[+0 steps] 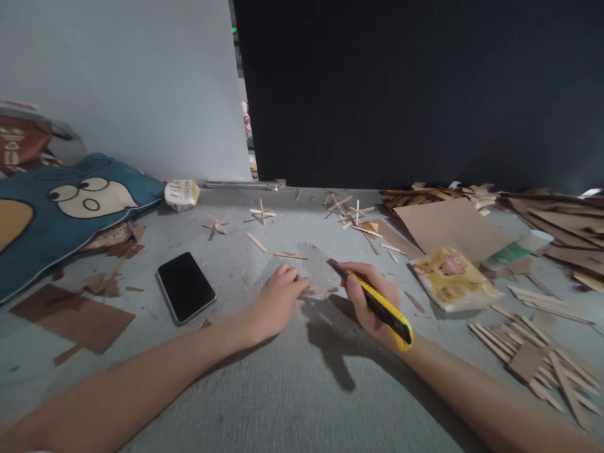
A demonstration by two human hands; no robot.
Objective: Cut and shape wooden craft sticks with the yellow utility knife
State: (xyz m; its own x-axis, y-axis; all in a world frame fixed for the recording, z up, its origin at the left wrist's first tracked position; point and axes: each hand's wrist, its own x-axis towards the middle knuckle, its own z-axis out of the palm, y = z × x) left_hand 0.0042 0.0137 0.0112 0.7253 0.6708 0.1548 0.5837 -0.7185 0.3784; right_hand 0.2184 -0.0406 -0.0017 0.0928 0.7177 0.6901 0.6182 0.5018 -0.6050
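My right hand [372, 299] is wrapped around a yellow and black utility knife [380, 305]. Its tip points forward and left, raised over the table by the look of its shadow. My left hand [278, 299] rests low on the grey table, fingers curled down, pinning the end of a thin wooden stick [325, 290]. The stick's free end points right, towards the knife. Just beyond my left fingers lie a flat stick [291, 255] and a shorter stick piece [256, 241]. Small crossed-stick pieces [263, 212] stand farther back.
A phone [186, 286] lies left of my left arm, near cardboard scraps [75, 318] and a blue cushion [89, 195]. On the right are a yellow tissue pack [455, 280], a green-white tube [516, 250] and piled wooden sticks [538, 355]. A dark panel [415, 94] stands behind.
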